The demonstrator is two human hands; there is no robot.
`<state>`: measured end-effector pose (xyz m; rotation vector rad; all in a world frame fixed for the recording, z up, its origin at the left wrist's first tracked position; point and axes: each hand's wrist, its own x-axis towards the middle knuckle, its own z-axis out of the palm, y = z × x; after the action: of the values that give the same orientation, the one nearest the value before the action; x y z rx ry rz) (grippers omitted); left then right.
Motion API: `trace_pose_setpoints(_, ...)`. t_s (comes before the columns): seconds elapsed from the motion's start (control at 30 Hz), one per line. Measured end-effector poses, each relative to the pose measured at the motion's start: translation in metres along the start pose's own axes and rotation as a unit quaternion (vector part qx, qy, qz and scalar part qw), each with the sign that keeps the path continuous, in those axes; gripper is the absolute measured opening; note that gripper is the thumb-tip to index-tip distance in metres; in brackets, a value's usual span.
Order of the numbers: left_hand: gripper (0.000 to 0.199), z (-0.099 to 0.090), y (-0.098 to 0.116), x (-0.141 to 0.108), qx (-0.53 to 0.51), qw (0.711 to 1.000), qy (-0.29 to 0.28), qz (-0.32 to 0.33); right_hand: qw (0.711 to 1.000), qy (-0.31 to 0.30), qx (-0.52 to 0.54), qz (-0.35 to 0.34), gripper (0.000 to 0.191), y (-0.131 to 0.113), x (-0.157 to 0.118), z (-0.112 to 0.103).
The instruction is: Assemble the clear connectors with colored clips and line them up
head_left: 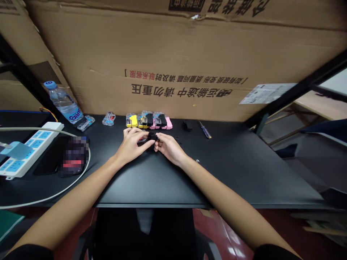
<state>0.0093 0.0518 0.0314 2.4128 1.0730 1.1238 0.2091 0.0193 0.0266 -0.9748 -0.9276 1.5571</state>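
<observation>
Both hands meet over the black table. My left hand [133, 144] is closed on a small black part [152, 137], its thumb along the near side. From the right, my right hand [169, 147] pinches the same part between its fingers. Part of a clear piece shows under the left fingers. Just beyond the hands stand several small clear cases with yellow [133, 120], black and pink [168, 123] parts. A separate black piece [187, 125] lies to their right, and a few tiny dark bits lie beside my right hand.
A screwdriver [205, 130] lies at the back right. On the left are a water bottle [65, 103], a power strip [35, 148], a white cable, a dark phone and two more clear cases [108, 118]. A cardboard sheet [162, 47] stands behind the table [238, 173].
</observation>
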Motion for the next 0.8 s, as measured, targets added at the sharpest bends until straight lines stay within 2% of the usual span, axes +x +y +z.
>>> trace_pose_setpoints(0.1, 0.021, 0.002, 0.004, -0.001, 0.007, 1.000, 0.008, -0.008, 0.996, 0.029, -0.066, -0.058, 0.057, 0.007, 0.001, 0.002)
trace_pose_setpoints(0.3, 0.018, 0.004, 0.006, 0.001, -0.023, 0.998, 0.027, -0.058, 0.964, 0.099, -0.188, -0.160, 0.061, 0.011, -0.001, 0.009)
trace_pose_setpoints(0.5, 0.014, 0.007, 0.008, 0.002, -0.104, 0.989, 0.007, -0.101, 0.947, 0.122, -0.215, -0.207, 0.060, 0.009, -0.003, 0.014)
trace_pose_setpoints(0.7, 0.021, 0.007, 0.010, 0.003, -0.152, 0.982, 0.004, -0.112, 0.923, 0.134, -0.258, -0.253, 0.053, 0.011, -0.006, 0.014)
trace_pose_setpoints(0.8, 0.027, 0.007, 0.009, 0.003, -0.188, 0.975, -0.002, -0.119, 0.922, 0.130, -0.264, -0.251, 0.052, 0.010, -0.006, 0.012)
